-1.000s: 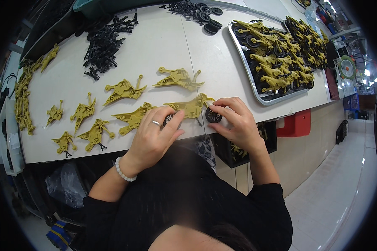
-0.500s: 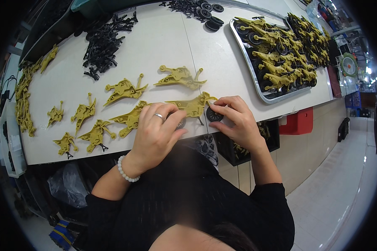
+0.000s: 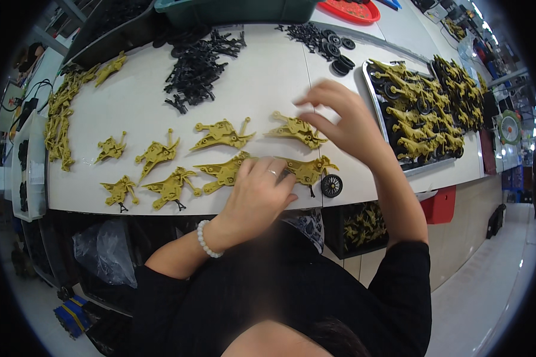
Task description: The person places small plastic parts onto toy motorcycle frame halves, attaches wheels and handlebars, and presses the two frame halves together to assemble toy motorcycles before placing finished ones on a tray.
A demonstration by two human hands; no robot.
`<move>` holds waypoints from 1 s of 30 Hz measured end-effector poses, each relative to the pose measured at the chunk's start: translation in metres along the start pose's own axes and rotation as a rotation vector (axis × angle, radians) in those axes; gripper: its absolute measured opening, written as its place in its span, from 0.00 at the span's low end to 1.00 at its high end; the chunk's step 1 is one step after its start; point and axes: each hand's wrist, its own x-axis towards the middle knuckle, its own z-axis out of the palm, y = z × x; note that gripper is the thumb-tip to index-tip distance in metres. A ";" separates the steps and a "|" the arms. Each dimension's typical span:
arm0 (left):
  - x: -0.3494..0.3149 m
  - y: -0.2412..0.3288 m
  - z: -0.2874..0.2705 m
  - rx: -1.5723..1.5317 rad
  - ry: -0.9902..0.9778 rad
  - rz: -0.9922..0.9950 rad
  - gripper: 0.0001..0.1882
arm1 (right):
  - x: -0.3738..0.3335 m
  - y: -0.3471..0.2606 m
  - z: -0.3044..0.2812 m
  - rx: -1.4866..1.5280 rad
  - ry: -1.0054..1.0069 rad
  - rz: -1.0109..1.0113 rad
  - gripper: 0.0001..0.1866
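Our left hand (image 3: 259,189) is covering a yellow plastic frame (image 3: 308,172), grip unclear; our right hand (image 3: 342,115) is hovering half-open, empty. A black spoked wheel (image 3: 332,185) is lying alongside, seemingly unfitted; wheeled yellow assemblies (image 3: 412,116) are resting rightward.

Yellow plastic bike body (image 3: 307,171) laid flat on tabletop (image 3: 131,107) near front edge, length set roughly crosswise; left end partly covered by left hand (image 3: 283,178). Small black peg (image 3: 312,191) seen jutting from its lower side. Black spoked wheel (image 3: 332,185) laid flat just beside body's right end, spokes and hub fully exposed; contact with body not clear. Dark part (image 3: 285,174) mostly hidden at left hand's fingers, shape not clear. Second yellow body (image 3: 296,132) laid flat behind first, top end overlapped by blur near right hand (image 3: 307,113).
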 end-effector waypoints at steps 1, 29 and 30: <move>-0.001 0.002 -0.001 0.007 0.001 -0.008 0.18 | 0.027 0.006 0.008 -0.051 -0.077 0.009 0.10; 0.008 0.008 0.002 0.147 -0.058 -0.018 0.23 | -0.048 0.051 -0.004 -0.468 0.111 0.027 0.03; 0.010 0.007 0.003 0.147 -0.066 -0.007 0.23 | -0.060 0.055 -0.007 -0.415 0.109 0.080 0.04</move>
